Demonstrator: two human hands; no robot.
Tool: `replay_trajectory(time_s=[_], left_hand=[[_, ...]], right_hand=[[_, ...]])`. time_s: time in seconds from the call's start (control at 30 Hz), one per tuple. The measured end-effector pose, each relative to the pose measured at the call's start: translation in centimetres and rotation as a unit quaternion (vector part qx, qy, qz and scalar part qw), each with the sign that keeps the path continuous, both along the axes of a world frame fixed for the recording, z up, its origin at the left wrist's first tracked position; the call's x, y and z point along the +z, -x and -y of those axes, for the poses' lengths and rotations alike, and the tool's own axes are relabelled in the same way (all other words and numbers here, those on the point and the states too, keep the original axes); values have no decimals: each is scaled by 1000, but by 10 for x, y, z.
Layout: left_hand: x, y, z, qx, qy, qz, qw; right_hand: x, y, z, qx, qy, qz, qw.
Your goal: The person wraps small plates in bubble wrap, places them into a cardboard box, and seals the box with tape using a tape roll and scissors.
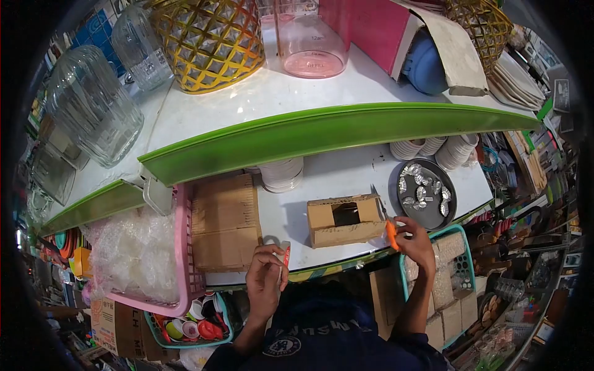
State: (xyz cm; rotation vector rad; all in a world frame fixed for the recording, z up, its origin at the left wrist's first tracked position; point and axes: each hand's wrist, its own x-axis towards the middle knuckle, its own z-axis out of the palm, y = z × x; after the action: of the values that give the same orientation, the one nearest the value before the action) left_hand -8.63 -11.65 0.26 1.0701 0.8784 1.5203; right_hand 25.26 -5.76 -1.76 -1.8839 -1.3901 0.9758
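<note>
Writing: I read "12am" on the pink jar [307,38] up top | left hand [265,281] pinched shut on a small orange piece [286,255] at the shelf edge [322,269] | right hand [413,242] clamped an orange-handled cutter [390,230] beside the open cardboard box [344,219] | bare shelf between hands.

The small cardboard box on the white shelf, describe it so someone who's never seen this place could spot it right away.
Find the white shelf under the green edge strip. Near its front edge, between the left hand and right hand, sits the small cardboard box. Unlike the flat cardboard sheets to its left, it stands alone with a dark rectangular opening on top.
</note>
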Motion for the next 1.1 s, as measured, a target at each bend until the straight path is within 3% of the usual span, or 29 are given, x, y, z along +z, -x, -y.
replay_trajectory(time_s=[0.07,0.13,0.23,0.33,0.4,0.53,0.7,0.77,0.8,0.9,1.1], left_hand=[[0,1,-1,2,3,5,1000],[-1,3,-1,1,10,10,1000],[4,4,-3,-30,37,65,997],[4,6,-6,-53,60,81,994],[5,5,-8,-56,61,83,993],[4,4,-11,-55,55,77,994],[1,5,-11,-61,58,88,993],[-1,7,-9,-61,58,99,991],[-1,8,-8,-56,73,108,990],[-2,8,-7,-46,86,115,989],[-3,8,-5,-36,70,114,990]], right_hand=[[1,-10,5,-3,36,-137,990],[-1,-21,16,7,23,-180,983],[9,-23,32,36,-79,-328,941],[17,-17,46,110,-149,-349,919],[20,-3,58,93,-152,-385,905],[39,13,69,184,-130,-392,892],[85,48,53,333,-190,-149,912],[90,55,49,379,-202,-21,903],[94,59,48,381,-202,-21,902],[103,72,47,414,-217,186,864],[110,84,40,430,-206,279,834]])
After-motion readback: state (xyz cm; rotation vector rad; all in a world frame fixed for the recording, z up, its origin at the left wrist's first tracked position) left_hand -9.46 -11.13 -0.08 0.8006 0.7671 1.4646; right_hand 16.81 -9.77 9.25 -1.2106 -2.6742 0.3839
